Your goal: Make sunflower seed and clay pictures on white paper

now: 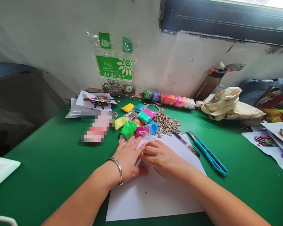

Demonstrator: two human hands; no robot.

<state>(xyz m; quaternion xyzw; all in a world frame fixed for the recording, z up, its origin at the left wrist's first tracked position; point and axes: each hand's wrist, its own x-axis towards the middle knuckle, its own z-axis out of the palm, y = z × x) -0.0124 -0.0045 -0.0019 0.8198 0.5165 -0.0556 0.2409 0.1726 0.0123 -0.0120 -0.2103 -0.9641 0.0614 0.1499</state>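
My left hand (129, 157), with a silver bangle at the wrist, lies spread on a white sheet of paper (155, 201). Beside it, my right hand (159, 155) has its fingers curled together at the left hand's index finger; anything between them is hidden. A small dark red spot (146, 192) shows on the paper below the hands. Just beyond the fingertips are clay packets, among them a green one (128, 129), a magenta one (142, 131) and a blue one (153, 127). Sunflower seeds (167, 122) are heaped behind the paper's top edge.
A black pen (186, 144) and a blue cutter (209, 153) lie right of my hands. Along the wall stand a seed bag (116, 75), a clay pack (171, 99), a brown bottle (207, 83) and a cloth bag (226, 105). Decorated papers (264, 141) lie far right.
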